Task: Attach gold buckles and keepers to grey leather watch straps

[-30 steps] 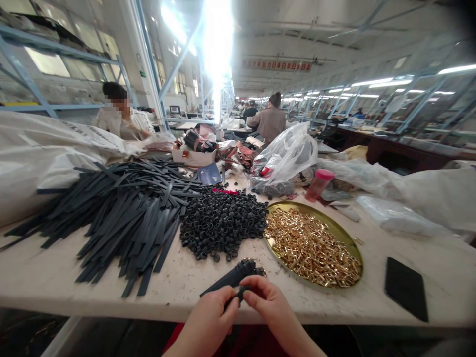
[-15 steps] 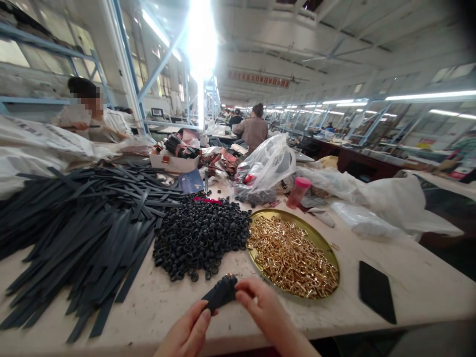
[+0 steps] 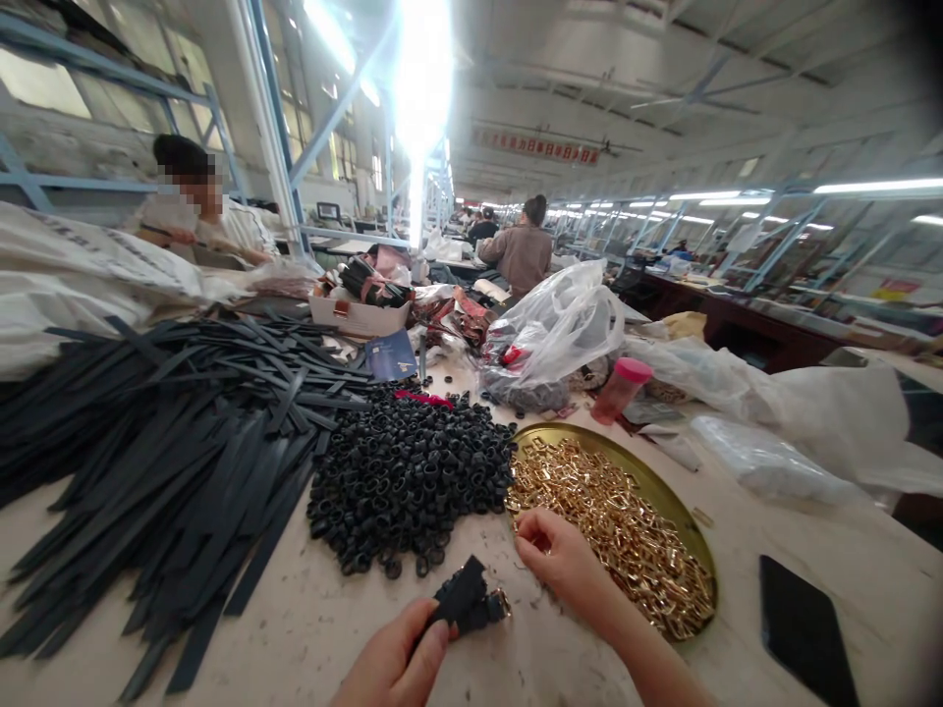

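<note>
My left hand (image 3: 402,653) is closed around a small bundle of black straps (image 3: 463,594), with gold buckles at its right end. Beside the left rim of a round gold tray (image 3: 659,486), my right hand (image 3: 560,560) has thumb and fingertips pressed together; whatever is between them is too small to make out. Many small gold buckles (image 3: 611,530) fill the tray. Left of it lies a heap of small black loops (image 3: 405,476). Farther left, long black straps (image 3: 184,462) are piled across the table.
A black phone (image 3: 806,624) lies at the right. Behind the tray stand a pink-lidded jar (image 3: 621,391) and a clear plastic bag (image 3: 556,324). A white box (image 3: 358,316) sits at the back. One co-worker (image 3: 195,206) is at the left, another (image 3: 525,250) farther ahead.
My right hand has moved away from the strap bundle to the tray's left edge. The bundle in my left hand has turned, showing more gold buckles. The view has shifted slightly left.
</note>
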